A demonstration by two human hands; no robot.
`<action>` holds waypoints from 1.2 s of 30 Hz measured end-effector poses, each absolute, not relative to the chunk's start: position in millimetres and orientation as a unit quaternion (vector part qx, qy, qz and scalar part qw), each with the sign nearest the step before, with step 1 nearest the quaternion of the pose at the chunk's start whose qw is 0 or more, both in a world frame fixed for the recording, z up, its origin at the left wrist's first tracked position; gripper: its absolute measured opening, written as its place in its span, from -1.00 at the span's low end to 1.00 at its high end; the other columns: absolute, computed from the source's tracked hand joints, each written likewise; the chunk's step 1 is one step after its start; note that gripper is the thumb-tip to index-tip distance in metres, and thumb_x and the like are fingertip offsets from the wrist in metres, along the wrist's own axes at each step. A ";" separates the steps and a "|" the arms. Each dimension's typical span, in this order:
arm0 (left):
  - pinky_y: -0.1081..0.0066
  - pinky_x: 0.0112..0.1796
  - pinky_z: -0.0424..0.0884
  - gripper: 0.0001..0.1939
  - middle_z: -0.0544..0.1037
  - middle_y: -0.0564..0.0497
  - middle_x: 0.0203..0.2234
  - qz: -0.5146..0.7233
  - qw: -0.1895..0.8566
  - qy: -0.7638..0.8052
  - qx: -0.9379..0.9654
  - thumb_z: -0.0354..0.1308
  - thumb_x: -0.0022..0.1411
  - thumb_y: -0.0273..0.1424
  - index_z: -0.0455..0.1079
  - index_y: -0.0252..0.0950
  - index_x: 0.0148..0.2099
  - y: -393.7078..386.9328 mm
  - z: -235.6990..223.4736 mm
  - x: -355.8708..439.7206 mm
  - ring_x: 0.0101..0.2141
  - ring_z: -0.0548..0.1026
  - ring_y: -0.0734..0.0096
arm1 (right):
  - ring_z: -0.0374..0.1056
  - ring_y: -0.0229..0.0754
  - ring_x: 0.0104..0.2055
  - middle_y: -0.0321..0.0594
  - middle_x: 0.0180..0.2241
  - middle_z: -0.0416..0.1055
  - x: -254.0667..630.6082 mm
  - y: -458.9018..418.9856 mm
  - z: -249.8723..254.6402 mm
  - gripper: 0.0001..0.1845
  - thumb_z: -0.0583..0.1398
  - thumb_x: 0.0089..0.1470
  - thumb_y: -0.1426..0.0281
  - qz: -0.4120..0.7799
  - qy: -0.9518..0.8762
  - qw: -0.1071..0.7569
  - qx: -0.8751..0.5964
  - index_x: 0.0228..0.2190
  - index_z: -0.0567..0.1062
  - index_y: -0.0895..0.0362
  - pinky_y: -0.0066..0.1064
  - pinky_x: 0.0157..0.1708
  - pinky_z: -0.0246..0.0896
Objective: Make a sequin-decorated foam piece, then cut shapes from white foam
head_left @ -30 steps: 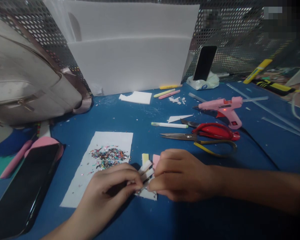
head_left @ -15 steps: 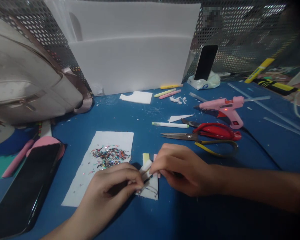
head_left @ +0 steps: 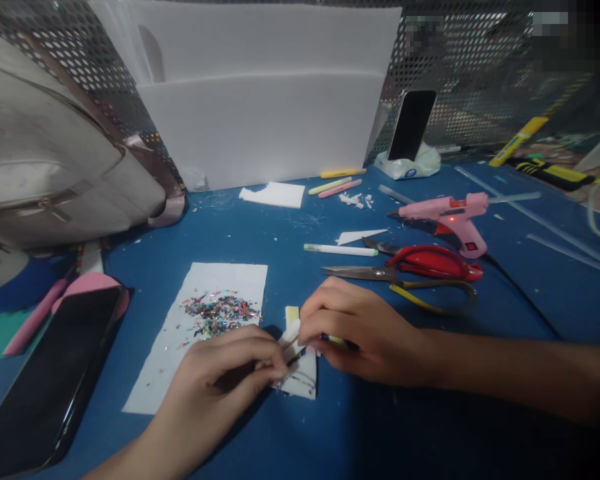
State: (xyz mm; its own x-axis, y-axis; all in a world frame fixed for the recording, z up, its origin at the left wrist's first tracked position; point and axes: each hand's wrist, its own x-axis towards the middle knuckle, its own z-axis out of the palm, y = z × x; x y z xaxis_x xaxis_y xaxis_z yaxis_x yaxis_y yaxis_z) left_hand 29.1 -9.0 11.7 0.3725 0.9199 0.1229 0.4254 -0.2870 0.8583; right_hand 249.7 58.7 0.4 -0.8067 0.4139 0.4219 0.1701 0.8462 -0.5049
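Head view: the left hand (head_left: 235,367) has thumb and fingers pinched together on the left edge of a small white piece (head_left: 301,383), which lies on the blue table (head_left: 265,440) between the two hands; the right hand (head_left: 357,333) is curled, fingertips drawn in over the far right part of that piece, and whether they grip anything cannot be told; a white strip (head_left: 291,331) shows between the two sets of fingertips; a pale yellow strip (head_left: 292,313) projects just beyond it; beyond the left hand, coloured fragments (head_left: 220,312) lie on a paper sheet (head_left: 155,380), partly covered by that hand; beyond the right hand lie scissors (head_left: 380,274) and, farther off, a pink glue gun (head_left: 445,210).
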 end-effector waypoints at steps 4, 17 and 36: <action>0.55 -0.38 0.33 -0.83 0.52 0.12 -0.46 0.322 0.381 0.458 0.736 0.11 0.25 -0.55 0.44 -0.23 -0.38 -8.4 11.3 29.1 -0.42 0.49 0.53 | 0.23 -0.19 -0.17 -0.18 -0.21 0.38 250.4 58.8 0.2 -0.85 0.09 0.18 0.49 0.215 -0.925 0.270 -0.161 -0.20 0.40 0.12 -0.31 -0.16 0.16; 0.55 -0.36 0.34 -0.83 0.53 0.10 -0.45 0.323 0.379 0.459 0.736 0.12 0.25 -0.54 0.45 -0.23 -0.37 -9.3 10.9 28.0 -0.40 0.49 0.52 | 0.22 -0.20 -0.27 -0.16 -0.30 0.38 251.3 57.7 4.6 -0.78 -0.04 0.19 0.56 0.305 -0.884 0.294 -0.196 -0.17 0.33 0.19 -0.31 -0.24 0.17; 0.54 -0.37 0.35 -0.83 0.53 0.10 -0.45 0.324 0.380 0.457 0.736 0.11 0.25 -0.54 0.44 -0.23 -0.36 -9.1 9.9 27.8 -0.41 0.49 0.51 | 0.21 -0.22 -0.30 -0.19 -0.34 0.38 250.6 57.4 4.5 -0.80 -0.01 0.15 0.59 0.317 -0.884 0.291 -0.182 -0.21 0.34 0.19 -0.34 -0.26 0.15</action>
State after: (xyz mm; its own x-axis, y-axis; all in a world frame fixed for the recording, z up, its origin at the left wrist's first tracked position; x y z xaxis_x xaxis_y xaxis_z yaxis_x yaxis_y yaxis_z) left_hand 27.8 -9.1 9.9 0.3725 0.9191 0.1288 0.4271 -0.2930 0.8554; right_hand 250.6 57.4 4.5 -0.7639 0.5071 0.3992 0.1377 0.7324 -0.6668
